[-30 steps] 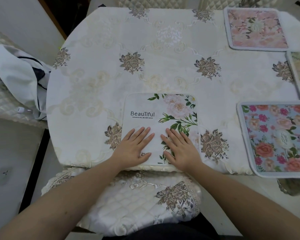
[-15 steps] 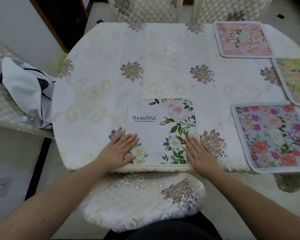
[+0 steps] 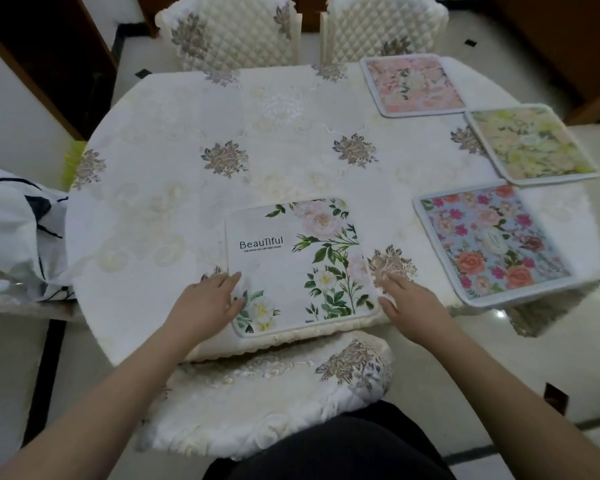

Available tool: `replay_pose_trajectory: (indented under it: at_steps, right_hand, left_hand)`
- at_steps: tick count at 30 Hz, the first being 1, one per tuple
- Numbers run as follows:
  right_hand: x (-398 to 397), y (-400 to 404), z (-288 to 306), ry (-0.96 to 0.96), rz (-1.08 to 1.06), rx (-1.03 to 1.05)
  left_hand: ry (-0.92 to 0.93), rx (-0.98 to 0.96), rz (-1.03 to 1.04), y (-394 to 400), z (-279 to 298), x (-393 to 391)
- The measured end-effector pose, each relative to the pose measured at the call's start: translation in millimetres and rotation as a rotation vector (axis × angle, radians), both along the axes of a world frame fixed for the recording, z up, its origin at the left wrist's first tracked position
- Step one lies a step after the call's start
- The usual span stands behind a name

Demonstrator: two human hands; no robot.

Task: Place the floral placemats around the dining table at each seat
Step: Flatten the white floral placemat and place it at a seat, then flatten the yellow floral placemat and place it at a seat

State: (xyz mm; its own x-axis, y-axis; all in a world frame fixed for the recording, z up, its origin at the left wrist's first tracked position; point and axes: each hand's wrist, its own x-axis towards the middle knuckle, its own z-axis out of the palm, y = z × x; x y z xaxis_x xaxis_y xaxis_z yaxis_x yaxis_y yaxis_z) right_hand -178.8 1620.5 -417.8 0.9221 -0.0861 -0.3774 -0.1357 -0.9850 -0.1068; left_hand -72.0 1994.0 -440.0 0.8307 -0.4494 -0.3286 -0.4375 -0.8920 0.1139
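Observation:
A white floral placemat [image 3: 291, 265] printed "Beautiful" lies flat at the near edge of the dining table [image 3: 187, 188]. My left hand [image 3: 208, 303] rests open at its left edge, fingertips touching the mat. My right hand [image 3: 406, 299] lies open at its right edge, fingers on the tablecloth beside the mat. Three more placemats lie along the table's right side: a blue one with roses [image 3: 492, 240], a yellow-green one [image 3: 530, 143] and a pink one [image 3: 413, 84].
A padded chair seat [image 3: 264, 393] is tucked under the near edge in front of me. Two quilted chair backs [image 3: 229, 32] stand at the far side. A white and black cloth [image 3: 18, 233] lies on a chair at the left. Glossy floor surrounds the table.
Both hands slid apart, from the middle of the white placemat outward to its left and right edges. The view pulled back and up.

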Motion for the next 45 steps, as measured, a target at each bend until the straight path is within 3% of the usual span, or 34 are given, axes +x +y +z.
replay_pose_trajectory:
  at_steps: [10,23,45]
  right_hand:
    - [-47.6,-3.3,28.7,-0.085,-0.144,-0.093]
    - [-120.1,-68.9,36.1,-0.181,-0.431,-0.126]
    - [-190.1,-189.9,49.3,-0.337,-0.768,-0.176]
  left_hand:
    - [-0.113,-0.016,-0.26,-114.3,50.5,-9.2]
    - [-0.129,-0.132,-0.6,-266.8,63.2,-62.1]
    - [-0.254,-0.189,-0.837,-455.0,88.7,-125.2]
